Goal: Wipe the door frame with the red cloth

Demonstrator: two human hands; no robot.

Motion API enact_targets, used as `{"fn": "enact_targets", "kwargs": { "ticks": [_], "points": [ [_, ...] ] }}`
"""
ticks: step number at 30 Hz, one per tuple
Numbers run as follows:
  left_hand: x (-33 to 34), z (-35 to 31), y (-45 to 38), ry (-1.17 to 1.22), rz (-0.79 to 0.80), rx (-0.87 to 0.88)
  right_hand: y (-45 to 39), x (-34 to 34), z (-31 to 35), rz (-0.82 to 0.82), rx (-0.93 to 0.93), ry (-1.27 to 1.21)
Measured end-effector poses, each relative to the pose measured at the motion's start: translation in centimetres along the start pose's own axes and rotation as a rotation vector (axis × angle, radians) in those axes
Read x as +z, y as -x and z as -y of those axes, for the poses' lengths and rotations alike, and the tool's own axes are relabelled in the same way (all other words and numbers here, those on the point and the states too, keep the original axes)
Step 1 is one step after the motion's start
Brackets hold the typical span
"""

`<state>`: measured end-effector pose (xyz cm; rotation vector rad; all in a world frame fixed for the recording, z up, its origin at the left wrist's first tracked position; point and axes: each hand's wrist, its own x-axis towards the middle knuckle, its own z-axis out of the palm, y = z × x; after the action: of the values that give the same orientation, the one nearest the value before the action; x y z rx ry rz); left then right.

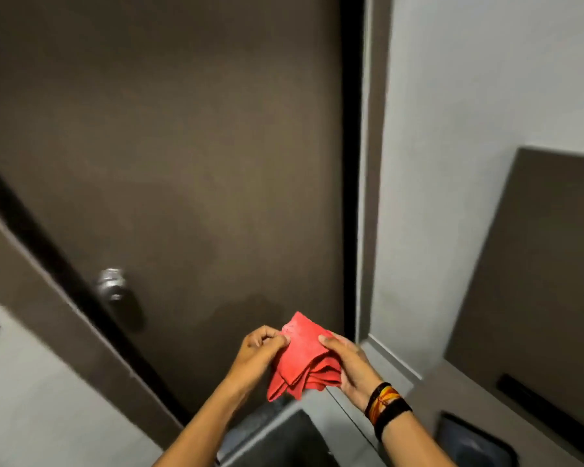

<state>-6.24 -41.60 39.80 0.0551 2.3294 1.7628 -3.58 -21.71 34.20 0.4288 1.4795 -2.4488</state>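
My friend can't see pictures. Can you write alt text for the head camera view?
Two hands, left hand and right hand, hold a folded red cloth before a closed dark brown door with a silver knob.

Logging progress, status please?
Left hand and right hand both grip red cloth. Cloth off door frame. Nothing in the way.

You've got a closed brown door (pixel 182 146) w/ a round silver knob (pixel 112 284) low on its left. Right of the door: pale gray wall (pixel 469 96), then a brown panel (pixel 533 264). Below that panel, a dark bin (pixel 472 443), blurred.
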Motion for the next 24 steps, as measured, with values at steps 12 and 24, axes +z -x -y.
{"fn": "enact_targets", "kwargs": {
  "ticks": [12, 24],
  "points": [
    [34.3, 19.3, -3.8, -0.147, 0.358, -0.554, 1.1, -31.9, -11.9, -0.891, 0.282, 0.315],
    [50.1, 30.9, -7.2, -0.177, 0.554, -0.666, -3.4, -48.7, -20.9, -1.117, 0.451, 0.406]
  ]
}}
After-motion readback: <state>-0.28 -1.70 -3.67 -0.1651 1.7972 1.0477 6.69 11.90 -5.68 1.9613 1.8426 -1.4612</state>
